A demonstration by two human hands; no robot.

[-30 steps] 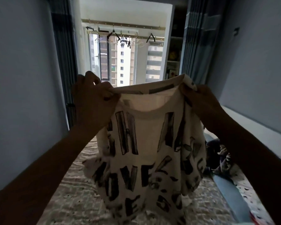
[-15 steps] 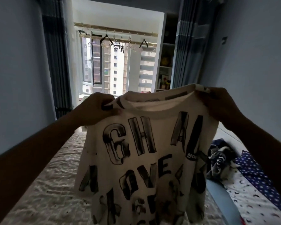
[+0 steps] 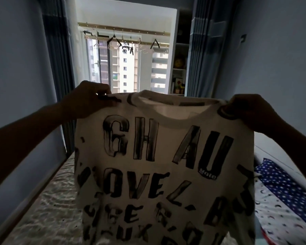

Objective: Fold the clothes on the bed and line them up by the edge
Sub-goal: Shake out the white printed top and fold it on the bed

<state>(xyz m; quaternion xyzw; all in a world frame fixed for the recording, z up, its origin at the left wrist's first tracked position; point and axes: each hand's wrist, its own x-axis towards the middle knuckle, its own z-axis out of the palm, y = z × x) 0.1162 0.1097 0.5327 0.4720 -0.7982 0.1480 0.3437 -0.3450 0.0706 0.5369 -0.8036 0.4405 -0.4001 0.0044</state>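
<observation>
T-shirt (image 3: 162,165) hangs in the air over the bed (image 3: 48,209), nearer its right edge, front spread wide. Left hand (image 3: 90,100) pinches 1 shoulder and right hand (image 3: 249,112) the other, fingers curled into cloth. Likely light, soft, floppy, not slippery. Shoulder seams look the best hold.

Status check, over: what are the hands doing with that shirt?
Left hand gripping one shoulder, right hand the other. Lettered T-shirt held up, spread, above bed. No obstruction seen.
</observation>
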